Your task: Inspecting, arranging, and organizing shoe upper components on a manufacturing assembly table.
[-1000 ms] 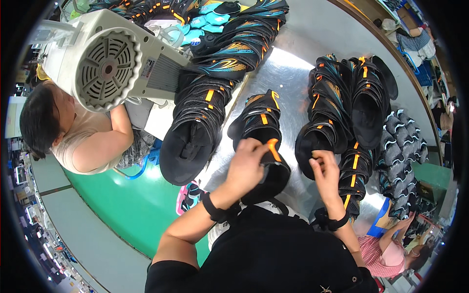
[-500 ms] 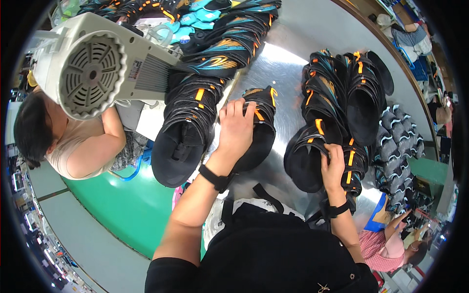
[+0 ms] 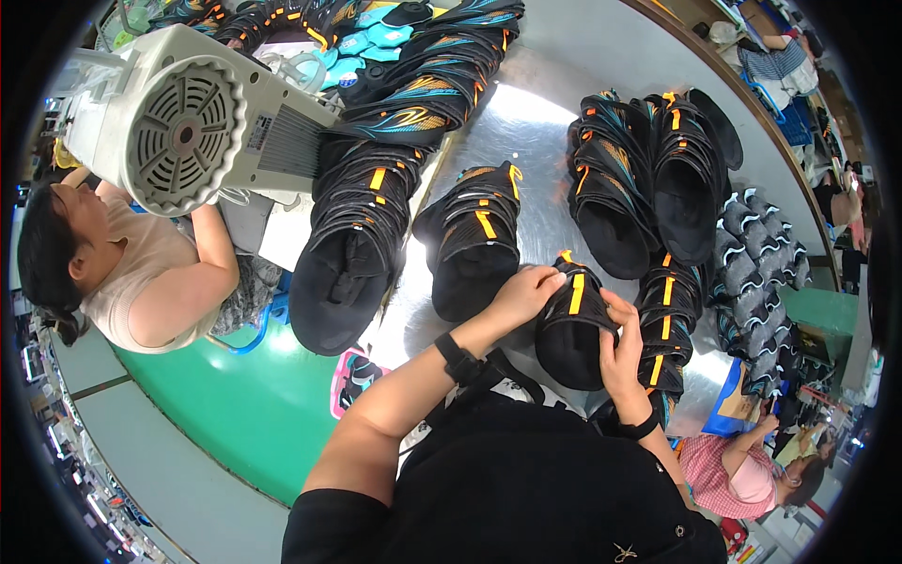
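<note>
A black shoe upper [image 3: 568,352] with an orange strip down its heel is held between my two hands above the near part of the metal table. My left hand [image 3: 528,293] pinches its upper left edge. On the opposite side, my right hand [image 3: 623,346] grips the rim, with the thumb partly hidden. To the left lies a short stack of nested uppers [image 3: 470,249], apart from my left wrist. Beyond the held piece is a longer stack of uppers [image 3: 613,211] with orange and teal patterning, and another stack [image 3: 693,202] stands right beside it.
A grey machine [image 3: 202,122] with a round vent rises at the left, next to a long row of stacked uppers [image 3: 348,268]. Grey-and-white pieces [image 3: 759,273] are piled at the right. One person [image 3: 141,254] sits left; another in pink [image 3: 728,470] is at lower right.
My left hand has left the short left stack and moved right to the held upper. That upper has come away from the right-hand stack, nearer to me, in my right hand.
</note>
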Tool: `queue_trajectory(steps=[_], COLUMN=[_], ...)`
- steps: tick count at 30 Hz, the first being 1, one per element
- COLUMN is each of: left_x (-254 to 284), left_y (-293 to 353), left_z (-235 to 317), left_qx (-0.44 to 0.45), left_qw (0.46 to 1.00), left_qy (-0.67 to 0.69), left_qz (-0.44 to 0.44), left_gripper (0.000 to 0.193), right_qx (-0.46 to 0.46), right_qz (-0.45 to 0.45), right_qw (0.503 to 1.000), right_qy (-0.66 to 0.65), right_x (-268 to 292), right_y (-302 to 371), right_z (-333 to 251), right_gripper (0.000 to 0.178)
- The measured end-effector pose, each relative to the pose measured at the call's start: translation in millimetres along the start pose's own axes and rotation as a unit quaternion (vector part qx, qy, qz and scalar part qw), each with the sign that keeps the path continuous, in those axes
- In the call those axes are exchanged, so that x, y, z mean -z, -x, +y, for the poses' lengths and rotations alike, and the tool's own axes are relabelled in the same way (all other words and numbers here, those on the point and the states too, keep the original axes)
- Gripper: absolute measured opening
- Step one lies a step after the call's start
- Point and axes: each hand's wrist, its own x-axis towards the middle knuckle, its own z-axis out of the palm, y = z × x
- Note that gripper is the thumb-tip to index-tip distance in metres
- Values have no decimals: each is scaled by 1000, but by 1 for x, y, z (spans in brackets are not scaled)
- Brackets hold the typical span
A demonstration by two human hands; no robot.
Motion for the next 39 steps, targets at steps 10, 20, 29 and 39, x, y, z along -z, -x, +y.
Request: queue_trajectory(steps=[10, 20, 29, 39], left_x=[42, 17, 32, 7], left_y=[44, 54, 64, 69], left_z=[37, 43, 66, 38], left_qx=[60, -69, -82, -184], left_qw=[939, 968, 943, 974], left_qy=[325, 240, 320, -32], left_qz=[-97, -37, -39, 127], left_gripper=[28, 14, 11, 32], right_qx=[-73, -226, -243, -244], right_qz=[-124, -71, -140, -61], right_qw=[972, 910, 904, 901], right_qy=[-186, -341, -322, -354], right_x=[-4, -13, 1, -43], right_y=[-8, -17, -36, -26], right_z=[-39, -24, -56, -3], right_gripper=[58, 10, 18, 8])
